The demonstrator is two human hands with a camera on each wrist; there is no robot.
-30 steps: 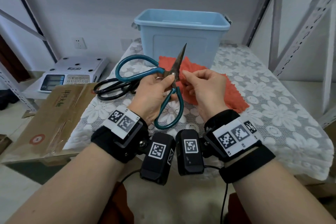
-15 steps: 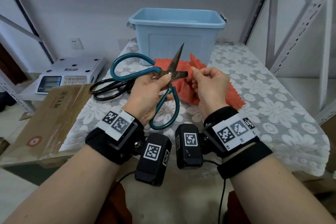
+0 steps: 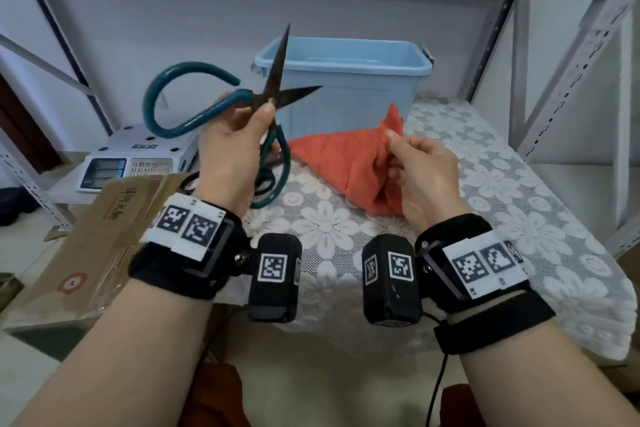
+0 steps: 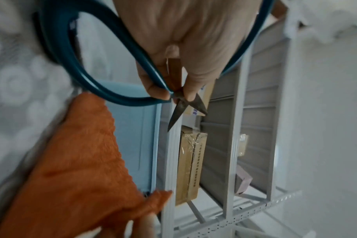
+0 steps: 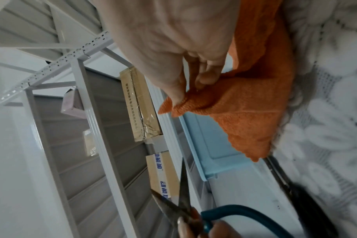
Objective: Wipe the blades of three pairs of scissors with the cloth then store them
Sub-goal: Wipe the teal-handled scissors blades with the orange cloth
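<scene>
My left hand (image 3: 239,135) grips the teal-handled scissors (image 3: 194,114) near the pivot, raised above the table with the blades spread apart, one pointing up, one to the right. In the left wrist view the thumb and finger pinch the teal scissors (image 4: 104,83) at the pivot. My right hand (image 3: 419,166) pinches a corner of the orange cloth (image 3: 343,163), lifted off the table and apart from the blades. The cloth (image 5: 251,103) hangs from my fingers in the right wrist view. Black-handled scissors (image 3: 188,184) lie on the table, mostly hidden behind my left hand.
A light blue plastic bin (image 3: 346,80) stands open at the back of the lace-covered table (image 3: 519,204). A digital scale (image 3: 135,156) and a cardboard box (image 3: 93,239) sit to the left. Metal shelf posts (image 3: 571,55) rise on the right.
My left hand lifted the teal scissors up and left, with the blades now spread wide. My right hand pulled the cloth off the blade and to the right.
</scene>
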